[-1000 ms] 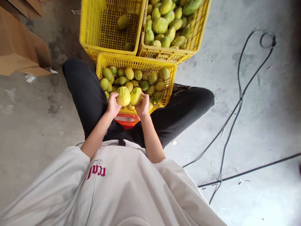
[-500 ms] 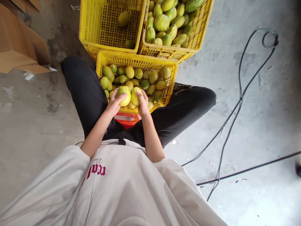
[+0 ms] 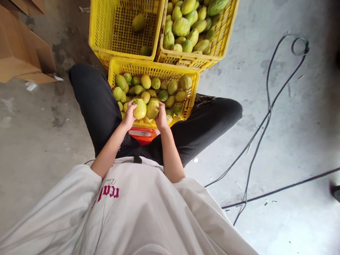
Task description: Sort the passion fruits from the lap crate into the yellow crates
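My left hand (image 3: 129, 116) is closed around a smooth yellow-green papaya (image 3: 140, 109), thumb on its near side. My right hand (image 3: 161, 117) grips a second papaya (image 3: 152, 108) from its right side. The two fruits are held side by side, close together, above the near edge of a yellow plastic crate (image 3: 196, 76). Several green and yellow papayas (image 3: 163, 95) lie in that crate, between my knees. My hands and the held fruits hide part of its near side.
Behind stand two more yellow crates: the left one (image 3: 102, 46) holds a few fruits, the right one (image 3: 225, 39) is heaped with papayas (image 3: 181, 27). An open cardboard box (image 3: 23, 53) sits at far left. Black cables (image 3: 268, 113) cross the floor at right. Something red (image 3: 143, 139) shows below the near crate.
Both held papayas have turned in my hands, showing other sides. The hands stay over the near crate, with the fruits slightly further apart.
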`<state>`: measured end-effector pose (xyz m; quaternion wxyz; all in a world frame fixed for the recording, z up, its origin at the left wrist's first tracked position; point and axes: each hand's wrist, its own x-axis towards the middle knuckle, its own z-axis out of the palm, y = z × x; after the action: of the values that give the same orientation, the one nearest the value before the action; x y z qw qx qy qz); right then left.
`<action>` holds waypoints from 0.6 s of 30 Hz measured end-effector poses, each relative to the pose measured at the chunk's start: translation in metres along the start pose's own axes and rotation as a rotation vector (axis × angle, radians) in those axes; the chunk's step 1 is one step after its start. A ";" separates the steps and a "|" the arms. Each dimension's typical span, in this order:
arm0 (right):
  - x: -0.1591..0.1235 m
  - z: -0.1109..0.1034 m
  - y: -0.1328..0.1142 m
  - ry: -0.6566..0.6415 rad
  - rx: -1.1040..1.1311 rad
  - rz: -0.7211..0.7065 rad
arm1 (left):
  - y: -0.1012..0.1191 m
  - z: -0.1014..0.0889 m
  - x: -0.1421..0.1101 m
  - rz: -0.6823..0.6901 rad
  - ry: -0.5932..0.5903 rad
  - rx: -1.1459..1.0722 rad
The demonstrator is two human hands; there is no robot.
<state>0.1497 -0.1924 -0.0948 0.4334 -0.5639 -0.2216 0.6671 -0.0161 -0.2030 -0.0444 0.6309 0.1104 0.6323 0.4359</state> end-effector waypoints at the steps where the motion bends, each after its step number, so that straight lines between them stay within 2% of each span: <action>1: -0.001 0.001 -0.003 0.004 0.039 0.026 | 0.001 0.000 0.000 0.006 -0.015 -0.029; 5: -0.010 0.003 -0.019 -0.057 0.084 0.079 | 0.005 0.000 -0.002 0.099 -0.119 -0.069; 9: -0.019 -0.002 -0.028 -0.136 0.088 0.002 | 0.006 -0.002 -0.008 0.122 -0.188 0.058; 12: -0.020 -0.005 -0.029 -0.115 0.099 -0.041 | 0.006 0.000 -0.016 0.127 -0.224 0.086; 15: -0.018 -0.004 -0.026 -0.071 0.056 -0.027 | 0.008 0.004 -0.023 0.149 -0.216 0.091; 18: -0.016 -0.003 -0.023 -0.037 0.020 -0.011 | 0.006 0.008 -0.024 0.108 -0.166 0.110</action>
<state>0.1597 -0.1945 -0.0683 0.4385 -0.5458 -0.2260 0.6773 -0.0070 -0.2125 -0.0223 0.6497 0.2147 0.5939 0.4232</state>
